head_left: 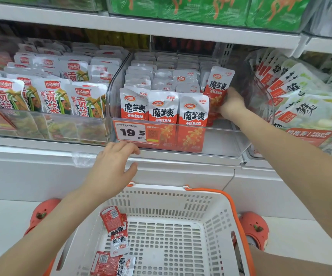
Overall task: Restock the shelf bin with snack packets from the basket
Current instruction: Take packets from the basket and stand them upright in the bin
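Note:
A clear shelf bin (230, 144) holds rows of red-and-white snack packets (163, 108). My right hand (233, 103) is inside the bin at its right side, shut on one upright snack packet (217, 86), with a bare gap in front of it. My left hand (115, 166) hovers open below the bin's front edge, by the price tag (130, 132), holding nothing. Below stands a white basket (216, 220) with orange handles; three snack packets (114, 234) lie at its left side.
A neighbouring bin (47, 124) on the left holds green-and-white packets, and another (300, 108) on the right holds white packets. A shelf (181, 26) with green packets runs overhead. Orange shoes (254, 226) flank the basket on the white floor.

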The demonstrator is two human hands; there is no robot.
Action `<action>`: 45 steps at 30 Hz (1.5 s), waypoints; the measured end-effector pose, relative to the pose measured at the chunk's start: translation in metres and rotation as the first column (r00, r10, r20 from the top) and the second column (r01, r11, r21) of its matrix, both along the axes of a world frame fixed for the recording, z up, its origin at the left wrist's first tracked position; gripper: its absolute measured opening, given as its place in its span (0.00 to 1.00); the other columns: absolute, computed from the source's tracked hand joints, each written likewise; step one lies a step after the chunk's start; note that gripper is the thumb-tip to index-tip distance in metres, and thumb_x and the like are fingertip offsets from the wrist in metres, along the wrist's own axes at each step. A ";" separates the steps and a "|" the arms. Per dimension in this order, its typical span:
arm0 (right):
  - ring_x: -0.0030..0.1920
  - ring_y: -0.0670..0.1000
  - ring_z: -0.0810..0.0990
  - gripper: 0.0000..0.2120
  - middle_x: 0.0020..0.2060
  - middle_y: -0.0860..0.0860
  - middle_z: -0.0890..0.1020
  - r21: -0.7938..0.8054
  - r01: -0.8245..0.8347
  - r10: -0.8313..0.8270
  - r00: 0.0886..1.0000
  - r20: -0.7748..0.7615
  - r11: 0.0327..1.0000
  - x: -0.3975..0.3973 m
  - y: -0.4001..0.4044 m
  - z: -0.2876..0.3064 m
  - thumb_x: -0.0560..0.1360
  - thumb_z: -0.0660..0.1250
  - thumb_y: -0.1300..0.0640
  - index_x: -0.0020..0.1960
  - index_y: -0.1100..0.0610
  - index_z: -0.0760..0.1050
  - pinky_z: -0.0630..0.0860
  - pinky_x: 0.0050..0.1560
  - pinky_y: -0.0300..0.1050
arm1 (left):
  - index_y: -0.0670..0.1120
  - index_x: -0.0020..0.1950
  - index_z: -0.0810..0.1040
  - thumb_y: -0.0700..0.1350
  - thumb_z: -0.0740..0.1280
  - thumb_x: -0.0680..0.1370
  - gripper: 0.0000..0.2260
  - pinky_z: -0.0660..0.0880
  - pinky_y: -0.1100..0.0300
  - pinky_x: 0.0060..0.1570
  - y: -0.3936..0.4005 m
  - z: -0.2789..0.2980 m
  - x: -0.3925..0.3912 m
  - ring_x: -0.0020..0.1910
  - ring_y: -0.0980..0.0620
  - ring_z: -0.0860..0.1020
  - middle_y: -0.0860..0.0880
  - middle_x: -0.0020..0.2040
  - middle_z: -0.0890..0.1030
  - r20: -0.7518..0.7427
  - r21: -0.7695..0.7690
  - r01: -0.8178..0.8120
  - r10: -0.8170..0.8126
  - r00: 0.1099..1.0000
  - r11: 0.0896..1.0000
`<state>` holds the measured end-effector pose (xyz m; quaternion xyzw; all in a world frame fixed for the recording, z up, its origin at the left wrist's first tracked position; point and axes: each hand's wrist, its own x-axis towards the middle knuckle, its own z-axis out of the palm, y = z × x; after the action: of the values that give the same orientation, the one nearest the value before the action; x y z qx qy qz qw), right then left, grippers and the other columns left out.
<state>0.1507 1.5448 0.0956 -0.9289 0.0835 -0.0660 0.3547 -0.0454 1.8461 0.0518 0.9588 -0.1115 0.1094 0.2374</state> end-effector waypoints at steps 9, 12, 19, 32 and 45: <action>0.63 0.56 0.71 0.32 0.62 0.54 0.70 0.131 -0.014 0.046 0.968 -0.245 0.991 -0.023 0.012 0.011 0.69 0.73 0.69 0.66 0.58 0.59 0.76 0.51 0.49 | 0.47 0.56 0.76 0.41 0.68 0.75 0.10 0.70 0.47 0.56 0.002 -0.003 0.002 0.57 0.46 0.71 0.51 0.56 0.77 0.008 0.008 0.001 -0.001 1.000 1.000; 0.63 0.59 0.73 0.31 0.63 0.55 0.70 0.151 -0.001 0.047 0.953 -0.301 0.989 -0.023 0.013 0.010 0.69 0.73 0.71 0.63 0.57 0.60 0.77 0.58 0.55 | 0.47 0.55 0.76 0.41 0.68 0.75 0.10 0.71 0.47 0.55 0.004 -0.004 0.001 0.56 0.46 0.71 0.51 0.55 0.77 0.024 0.013 -0.002 0.002 1.000 1.000; 0.64 0.59 0.72 0.27 0.58 0.58 0.73 -0.107 -0.003 -0.033 0.941 -0.337 0.994 -0.021 0.015 0.015 0.75 0.68 0.64 0.68 0.63 0.59 0.71 0.65 0.49 | 0.47 0.54 0.77 0.40 0.70 0.73 0.11 0.71 0.47 0.54 0.012 -0.011 -0.006 0.55 0.46 0.72 0.51 0.54 0.78 0.014 0.078 0.019 -0.020 1.000 0.997; 0.38 0.43 0.74 0.13 0.42 0.50 0.79 0.104 -0.077 0.031 0.922 0.387 0.992 -0.104 0.024 0.052 0.73 0.59 0.70 0.54 0.59 0.75 0.75 0.45 0.37 | 0.48 0.53 0.76 0.39 0.68 0.74 0.10 0.71 0.55 0.52 0.024 -0.053 -0.064 0.51 0.50 0.74 0.53 0.50 0.77 -0.202 0.004 -0.026 0.026 0.979 1.000; 0.37 0.50 0.75 0.08 0.48 0.54 0.78 0.336 -0.488 0.592 0.654 -0.470 0.806 -0.261 0.136 -0.193 0.78 0.61 0.65 0.53 0.56 0.76 0.72 0.34 0.40 | 0.40 0.48 0.77 0.31 0.70 0.70 0.09 0.75 0.57 0.38 0.080 -0.184 -0.129 0.45 0.45 0.77 0.43 0.46 0.78 -0.822 -0.108 -0.623 0.283 0.495 0.775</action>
<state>-0.1099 1.6810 -0.0975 -0.8528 -0.0929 0.3224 0.4001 -0.1742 1.9265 -0.1323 0.8353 0.2872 -0.2286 0.4093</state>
